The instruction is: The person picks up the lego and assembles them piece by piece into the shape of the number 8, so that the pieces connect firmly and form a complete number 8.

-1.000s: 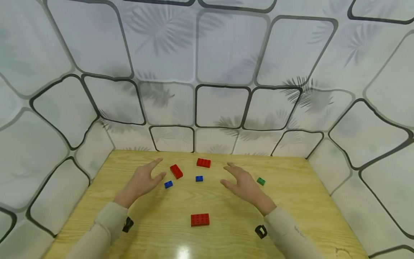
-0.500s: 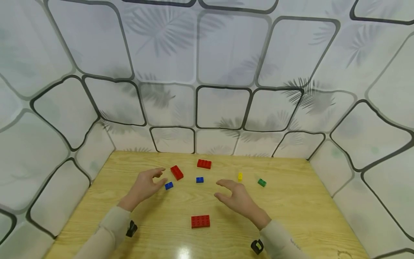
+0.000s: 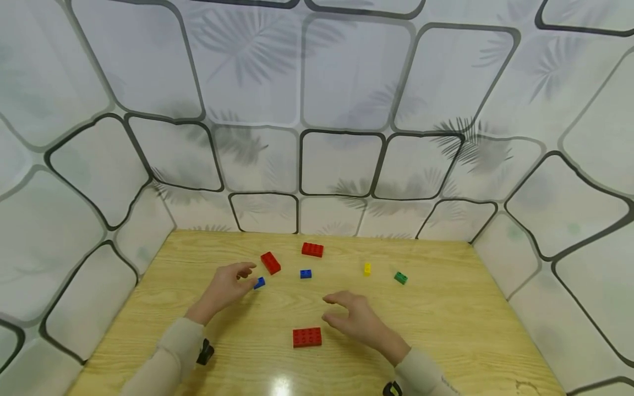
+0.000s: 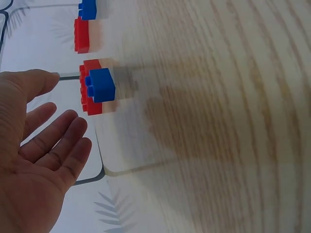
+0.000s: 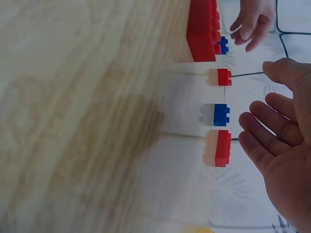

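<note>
My left hand (image 3: 225,289) hovers beside a small blue brick (image 3: 260,282), thumb tip overlapping its edge in the head view. Its fingers are relaxed and hold nothing; the left wrist view shows the same blue brick (image 4: 101,85) in front of a red brick (image 4: 92,108). My right hand (image 3: 359,320), loosely bent and holding nothing, is above the table, up and right of the near red brick (image 3: 307,337). That large red brick (image 5: 201,31) shows at the top of the right wrist view, with the left hand (image 5: 255,22) beyond it.
Toward the back of the wooden table (image 3: 446,330) lie two red bricks (image 3: 270,263) and a second blue brick (image 3: 305,274). A yellow brick (image 3: 367,269) and a green brick (image 3: 401,278) lie to the right. Patterned cloth walls (image 3: 342,165) enclose the table's back and sides.
My right hand has moved toward me and left, uncovering the yellow brick. My left hand has shifted slightly right and lower, nearer the small blue brick, its fingers bending more.
</note>
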